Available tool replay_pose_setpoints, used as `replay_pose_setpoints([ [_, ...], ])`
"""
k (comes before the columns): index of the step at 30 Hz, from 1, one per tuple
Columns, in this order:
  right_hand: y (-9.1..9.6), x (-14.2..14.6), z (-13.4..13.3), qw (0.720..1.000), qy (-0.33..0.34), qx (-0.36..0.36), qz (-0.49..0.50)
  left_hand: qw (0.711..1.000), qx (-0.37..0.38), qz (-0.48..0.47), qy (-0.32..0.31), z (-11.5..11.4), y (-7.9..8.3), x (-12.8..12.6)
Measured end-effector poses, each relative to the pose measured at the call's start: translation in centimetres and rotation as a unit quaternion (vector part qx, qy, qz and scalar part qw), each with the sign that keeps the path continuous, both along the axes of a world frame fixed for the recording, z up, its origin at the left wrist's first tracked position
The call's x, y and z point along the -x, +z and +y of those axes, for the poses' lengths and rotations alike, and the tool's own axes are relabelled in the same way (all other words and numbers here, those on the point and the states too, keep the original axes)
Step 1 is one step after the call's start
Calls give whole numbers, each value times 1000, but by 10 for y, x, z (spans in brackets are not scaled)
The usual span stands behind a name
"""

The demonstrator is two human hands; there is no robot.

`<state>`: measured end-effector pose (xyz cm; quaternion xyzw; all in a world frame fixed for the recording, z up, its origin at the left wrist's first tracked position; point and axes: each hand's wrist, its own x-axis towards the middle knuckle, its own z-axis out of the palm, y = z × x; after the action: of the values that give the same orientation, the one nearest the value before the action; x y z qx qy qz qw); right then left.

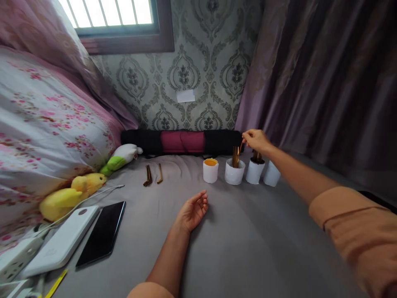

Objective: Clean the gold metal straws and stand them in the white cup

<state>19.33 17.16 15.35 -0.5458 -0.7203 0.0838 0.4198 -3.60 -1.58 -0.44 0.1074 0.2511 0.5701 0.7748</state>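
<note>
My right hand (256, 140) reaches far forward and pinches the top of a thin golden utensil (239, 150) that leans into the second of several white cups (235, 171) lined up on the grey bed sheet (248, 231). That cup holds other golden utensils. The leftmost cup (210, 170) has a yellow-orange inside. Two more white cups (254, 170) stand to the right. My left hand (192, 212) rests on the sheet, palm up, fingers loosely apart and empty. A few golden utensils (152, 175) lie loose on the sheet to the left of the cups.
A black and maroon bolster (181, 142) lies along the patterned wall. A flowered quilt (43, 124), a yellow plush duck (72, 194) and a green-white plush toy (122, 158) are at the left. A phone (102, 232), power bank (62, 242) and power strip (15, 258) lie near left. Curtain (325, 82) at right.
</note>
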Motion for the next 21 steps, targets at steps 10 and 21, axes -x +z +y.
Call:
replay_pose_setpoints([
  [10,-8,17,7,998,45,24,-39,1000,0,-6,-1,1,-1,0],
  [21,-19,23,15,996,55,54,-50,1000,2,0,-2,2,-3,0],
])
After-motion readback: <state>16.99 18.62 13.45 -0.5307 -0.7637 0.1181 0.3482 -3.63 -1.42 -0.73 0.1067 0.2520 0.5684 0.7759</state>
